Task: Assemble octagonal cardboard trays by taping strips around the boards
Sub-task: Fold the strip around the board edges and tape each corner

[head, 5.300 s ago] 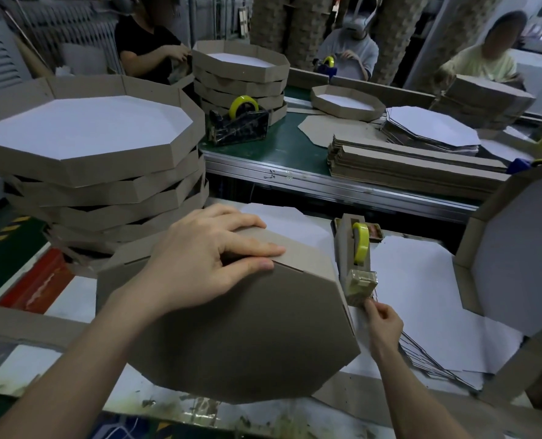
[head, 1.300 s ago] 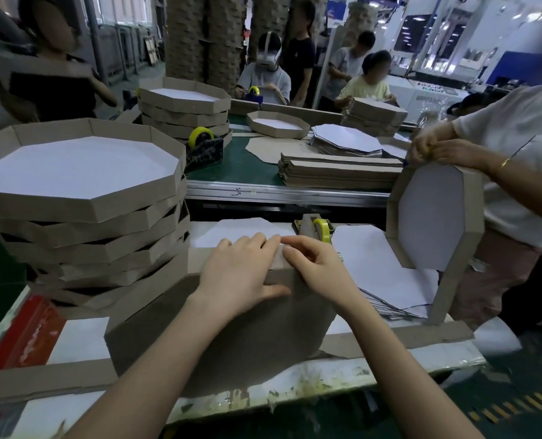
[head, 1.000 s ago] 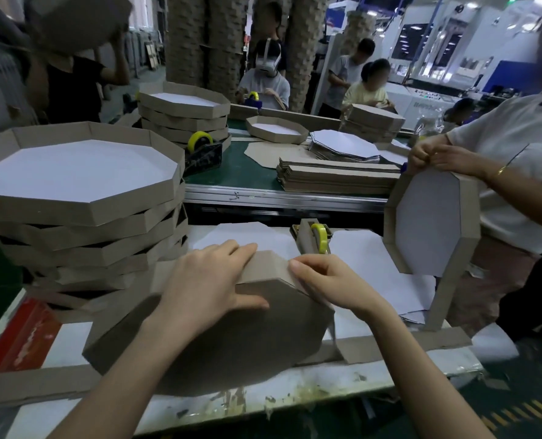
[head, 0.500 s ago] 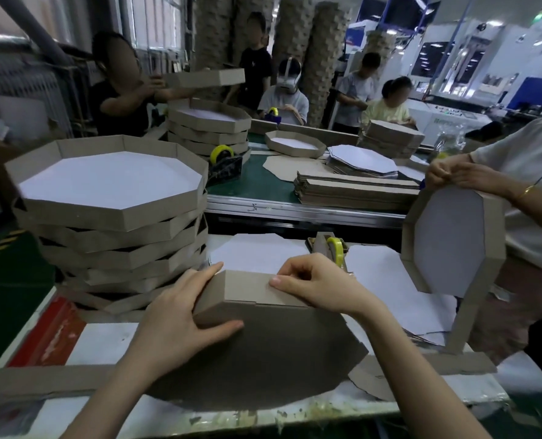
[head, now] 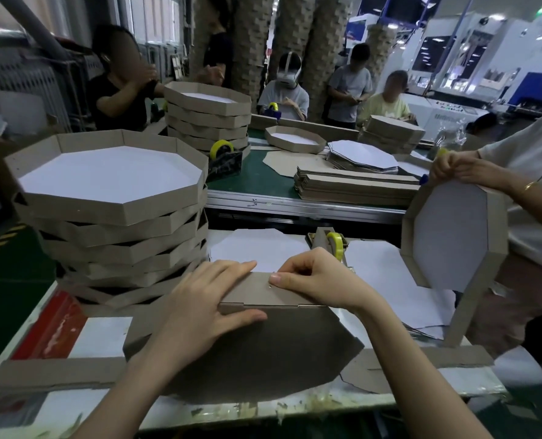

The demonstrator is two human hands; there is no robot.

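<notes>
Tray (head: 257,350) stands on edge at the bench's (head: 104,334) near edge, brown underside toward the wearer, tipped back a little, likely so the top run of the rim is in reach for taping. Strip (head: 250,289) folds over the top of the board.

Left hand (head: 206,308) lies flat across the upper left of the tray, fingers straight over the strip, thumb down on the brown face. It seems to act as the brace that holds strip and board square.

Right hand (head: 317,277) is just beside it, fingers curled over the far side, thumb pressed on the near face. It pinches the strip, probably rubbing a tape end down at a joint. Tape itself too clear to make out.

Dispenser (head: 333,245) sits just behind the right hand, handy for the next piece. Stack (head: 111,191) of finished trays stands at the bench's left edge, out of the working space. White sheets (head: 257,248) lie flat behind the tray. Spare strip (head: 51,372) lies along the near left edge
</notes>
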